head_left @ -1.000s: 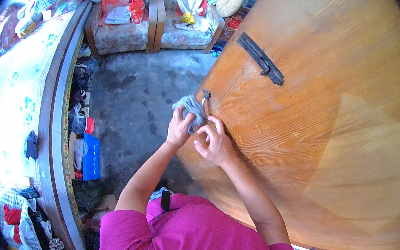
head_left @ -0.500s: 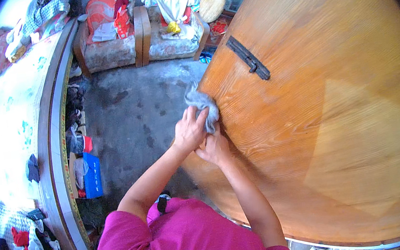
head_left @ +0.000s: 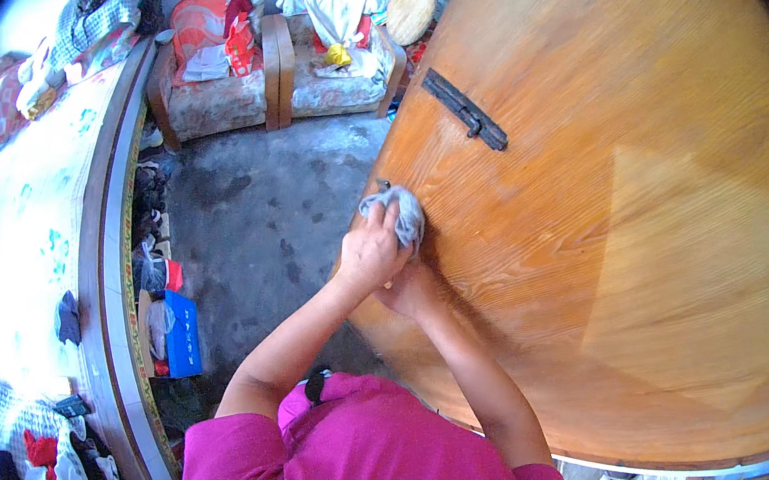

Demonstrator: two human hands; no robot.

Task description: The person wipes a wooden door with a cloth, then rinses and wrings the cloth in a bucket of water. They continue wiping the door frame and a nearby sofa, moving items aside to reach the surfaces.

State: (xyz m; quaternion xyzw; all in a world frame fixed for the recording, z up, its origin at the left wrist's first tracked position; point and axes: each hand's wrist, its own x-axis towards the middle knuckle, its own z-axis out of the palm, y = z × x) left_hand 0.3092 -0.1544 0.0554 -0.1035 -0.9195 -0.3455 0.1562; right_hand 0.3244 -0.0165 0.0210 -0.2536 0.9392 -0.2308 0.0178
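Cloth (head_left: 411, 222) at door (head_left: 537, 231) edge, wiping apparently underway.
Left hand (head_left: 371, 256) grips it; right hand (head_left: 412, 292) partly hidden, grasp unclear; amount done or left, indeterminable.

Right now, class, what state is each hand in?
Left hand: holding the grey cloth.
Right hand: partly hidden by the left; open or closed cannot be told.

Crumpled grey cloth (head_left: 409, 216) at wooden door (head_left: 538, 240)

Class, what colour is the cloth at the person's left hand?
The cloth is bluish grey, seen best in the head view.
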